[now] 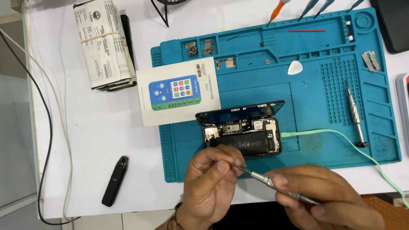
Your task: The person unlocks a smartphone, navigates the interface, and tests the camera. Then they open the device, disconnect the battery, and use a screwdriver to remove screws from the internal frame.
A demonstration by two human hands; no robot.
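Just below the opened black smartphone (243, 134) lying on the blue silicone repair mat (315, 93), the right hand (328, 196) pinched a slim grey metal screwdriver (272, 184) while the left hand (213, 176) pinched its tip, which could slip and gouge the exposed battery.

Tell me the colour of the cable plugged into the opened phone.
Pale mint green cable, clearest in the head view, running from the phone.

— What sits left of the blue mat (306, 85)?
— A white card (179, 91) overlapping its edge, a banded paper bundle (104, 44) farther up, and a black stick-shaped device (115, 181) lower on the white table (85, 127).
— And on the mat?
— A white pick (295, 67), a razor blade (370, 61) just off its right edge.
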